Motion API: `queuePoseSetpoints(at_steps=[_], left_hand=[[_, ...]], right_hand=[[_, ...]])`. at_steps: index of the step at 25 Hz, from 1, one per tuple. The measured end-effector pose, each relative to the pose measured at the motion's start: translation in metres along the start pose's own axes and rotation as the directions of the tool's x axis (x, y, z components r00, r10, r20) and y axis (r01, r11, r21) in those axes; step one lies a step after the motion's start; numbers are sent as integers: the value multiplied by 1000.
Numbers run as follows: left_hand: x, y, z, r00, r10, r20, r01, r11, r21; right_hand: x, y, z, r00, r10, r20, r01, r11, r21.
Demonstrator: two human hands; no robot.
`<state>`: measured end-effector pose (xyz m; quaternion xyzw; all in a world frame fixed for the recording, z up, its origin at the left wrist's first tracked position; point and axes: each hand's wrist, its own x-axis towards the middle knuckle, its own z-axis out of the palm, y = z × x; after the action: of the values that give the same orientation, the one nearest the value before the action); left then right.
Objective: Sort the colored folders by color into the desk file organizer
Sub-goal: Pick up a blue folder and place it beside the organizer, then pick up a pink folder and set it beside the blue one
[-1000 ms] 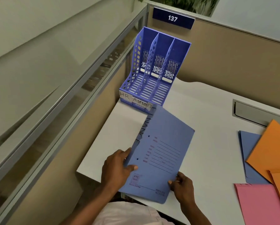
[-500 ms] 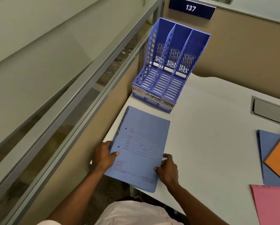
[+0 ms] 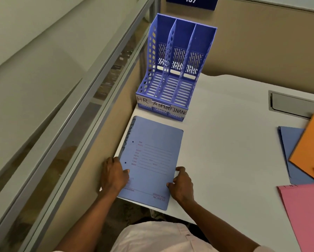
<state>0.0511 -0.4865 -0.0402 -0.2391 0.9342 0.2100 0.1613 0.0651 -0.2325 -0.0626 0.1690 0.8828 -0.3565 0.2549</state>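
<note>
The left hand [image 3: 114, 176] grips the left edge of the blue folder [image 3: 152, 157], fingers curled. The right hand [image 3: 182, 184] pinches its right edge. The folder lies flat on the desk [image 3: 225, 135], its near corner overhanging the edge. The spine lettering is illegible. Just beyond stands the file organizer [image 3: 172, 70]; its third label reads "FINANC".

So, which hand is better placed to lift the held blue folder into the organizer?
Left, probably. The left hand holds the blue folder at its spine edge, so it should keep closed when lifted; the right hand holds the open edge. The organizer stands straight ahead.
</note>
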Motion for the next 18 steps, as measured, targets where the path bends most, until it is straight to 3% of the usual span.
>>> queuePoseSetpoints(at_steps=[7, 13, 15, 18], left_hand=[[-12, 9, 6, 997, 77, -32, -71, 985, 157], [-19, 60, 14, 946, 301, -121, -276, 942, 190], [-22, 87, 19, 921, 384, -60, -373, 916, 145], [-34, 134, 33, 839, 523, 149, -520, 852, -61]], right_hand=[[-2, 31, -35, 993, 6, 116, -7, 1000, 9], [-30, 101, -82, 976, 187, -108, -162, 965, 204], [-40, 123, -97, 956, 245, -162, -194, 940, 279], [-58, 153, -117, 912, 333, -240, -226, 896, 383]])
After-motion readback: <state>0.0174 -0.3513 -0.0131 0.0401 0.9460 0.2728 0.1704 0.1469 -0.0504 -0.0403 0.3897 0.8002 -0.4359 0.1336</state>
